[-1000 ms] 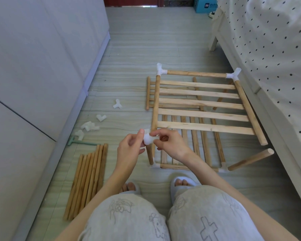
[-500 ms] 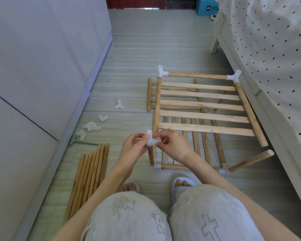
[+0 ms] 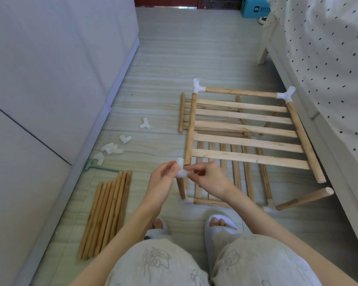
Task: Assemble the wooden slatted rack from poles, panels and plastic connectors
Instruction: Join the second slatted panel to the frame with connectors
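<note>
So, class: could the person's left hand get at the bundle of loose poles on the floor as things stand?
Probably yes, but not at once. The bundle of loose poles lies uncovered on the left hand's own side with bare floor between. But that hand is pinching the white connector with the right hand, so it must let go first.

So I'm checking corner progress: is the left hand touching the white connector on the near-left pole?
Touching. The head view shows the left hand with its fingertips on the white connector, and the right hand pinching it from the other side.
</note>
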Demonstrator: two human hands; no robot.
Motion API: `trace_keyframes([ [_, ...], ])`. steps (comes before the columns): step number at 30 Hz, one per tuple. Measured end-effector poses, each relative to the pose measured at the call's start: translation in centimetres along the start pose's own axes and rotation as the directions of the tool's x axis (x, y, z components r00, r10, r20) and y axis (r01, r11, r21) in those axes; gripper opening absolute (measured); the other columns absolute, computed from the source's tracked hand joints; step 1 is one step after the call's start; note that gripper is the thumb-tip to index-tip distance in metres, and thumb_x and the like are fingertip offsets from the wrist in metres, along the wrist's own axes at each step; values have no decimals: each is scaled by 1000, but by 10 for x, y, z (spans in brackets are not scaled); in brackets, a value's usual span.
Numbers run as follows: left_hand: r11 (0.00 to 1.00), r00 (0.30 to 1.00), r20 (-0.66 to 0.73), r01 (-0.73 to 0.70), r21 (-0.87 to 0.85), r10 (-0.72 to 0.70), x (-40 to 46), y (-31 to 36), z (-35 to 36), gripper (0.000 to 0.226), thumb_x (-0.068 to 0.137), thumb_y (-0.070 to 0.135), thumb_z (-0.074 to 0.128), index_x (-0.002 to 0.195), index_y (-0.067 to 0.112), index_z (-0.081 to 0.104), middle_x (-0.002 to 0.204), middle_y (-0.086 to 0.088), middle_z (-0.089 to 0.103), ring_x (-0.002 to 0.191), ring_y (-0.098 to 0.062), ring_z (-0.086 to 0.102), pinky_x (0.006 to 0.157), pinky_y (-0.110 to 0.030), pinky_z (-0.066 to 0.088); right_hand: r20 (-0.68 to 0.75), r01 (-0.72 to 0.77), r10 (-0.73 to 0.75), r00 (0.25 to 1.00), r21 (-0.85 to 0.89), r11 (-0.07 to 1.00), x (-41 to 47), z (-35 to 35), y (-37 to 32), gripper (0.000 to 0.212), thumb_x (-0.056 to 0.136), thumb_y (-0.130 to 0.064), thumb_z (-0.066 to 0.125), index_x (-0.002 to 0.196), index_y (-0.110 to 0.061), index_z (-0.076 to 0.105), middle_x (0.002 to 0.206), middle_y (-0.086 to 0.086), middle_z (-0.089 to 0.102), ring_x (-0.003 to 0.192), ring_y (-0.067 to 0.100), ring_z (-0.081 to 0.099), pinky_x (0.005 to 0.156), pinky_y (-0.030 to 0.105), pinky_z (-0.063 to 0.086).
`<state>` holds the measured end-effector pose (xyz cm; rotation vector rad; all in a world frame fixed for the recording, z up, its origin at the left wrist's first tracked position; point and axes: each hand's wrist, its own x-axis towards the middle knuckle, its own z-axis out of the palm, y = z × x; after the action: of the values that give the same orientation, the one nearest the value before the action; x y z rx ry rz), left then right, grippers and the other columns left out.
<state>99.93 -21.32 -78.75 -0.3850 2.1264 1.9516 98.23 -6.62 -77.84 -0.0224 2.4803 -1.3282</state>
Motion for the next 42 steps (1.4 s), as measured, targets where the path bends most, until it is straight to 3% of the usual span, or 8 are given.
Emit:
trace_keyframes([
  [3, 997, 999, 1, -39, 70, 39, 0, -4, 5, 17, 96, 33, 48, 112, 34, 54, 102, 25, 56, 96, 12, 52, 76, -10, 41, -142, -32, 47, 989, 105, 994, 2, -5, 0, 20, 90, -16, 55, 92, -12, 74, 86, -3, 69, 81, 16, 61, 75, 30, 49],
  [6, 989, 999, 1, -43, 143, 43, 2, -6, 10, 14, 96, 37, 44, 110, 40, 49, 99, 24, 53, 93, 13, 52, 75, -9, 39, -360, 115, -216, 908, -282, 953, 15, -21, 2, 13, 88, -15, 58, 94, -8, 68, 91, 3, 62, 89, 19, 55, 81, 34, 45],
  [11, 970, 997, 53, -75, 230, 64, 2, -6, 22, 43, 87, 45, 57, 117, 29, 31, 97, 8, 58, 85, 2, 60, 65, -10, 43, 64, 205, -235, 970, -737, 645, 39, -49, 16, 58, 89, -49, 52, 140, -25, 39, 131, -1, 48, 128, 23, 30, 103, 42, 26],
  [14, 967, 997, 19, -76, 245, 73, 7, -4, 27, 36, 91, 34, 57, 113, 22, 31, 88, 0, 65, 76, -20, 65, 67, -28, 48, 145, 313, -340, 929, -798, 515, 44, -46, 21, 57, 90, -55, 46, 135, -21, 47, 120, 0, 57, 128, 25, 33, 109, 43, 17],
  [18, 955, 994, -6, -101, 280, 107, 8, -7, 27, 25, 93, 26, 52, 107, 20, 32, 72, -3, 66, 61, -12, 61, 53, -20, 41, 155, 342, -409, 899, -832, 437, 60, -44, 18, 50, 90, -55, 43, 122, -20, 57, 104, -1, 62, 115, 23, 39, 94, 34, 23],
  [25, 962, 987, -40, -143, 233, 156, 9, -12, 23, 20, 93, 23, 50, 108, 22, 36, 82, -3, 64, 71, -28, 63, 71, -49, 50, 142, 369, -447, 883, -800, 474, 81, -48, 9, 42, 88, -56, 44, 98, -21, 64, 92, -5, 65, 101, 21, 44, 87, 38, 21],
  [38, 958, 975, -80, -187, 218, 208, 12, -30, 19, 18, 91, 33, 53, 100, 42, 41, 87, 18, 64, 82, -8, 63, 80, -44, 50, 43, 270, -358, 933, -743, 612, 84, -27, 11, 36, 89, -55, 45, 96, -26, 65, 84, -7, 55, 101, 21, 46, 80, 38, 23],
  [42, 951, 975, -70, -189, 245, 212, 14, -31, 18, 20, 92, 31, 53, 103, 40, 39, 89, 7, 64, 79, -19, 65, 76, -46, 50, 18, 244, -340, 940, -734, 634, 81, -19, 10, 34, 88, -53, 48, 98, -26, 67, 92, -4, 62, 104, 20, 47, 82, 38, 22],
])
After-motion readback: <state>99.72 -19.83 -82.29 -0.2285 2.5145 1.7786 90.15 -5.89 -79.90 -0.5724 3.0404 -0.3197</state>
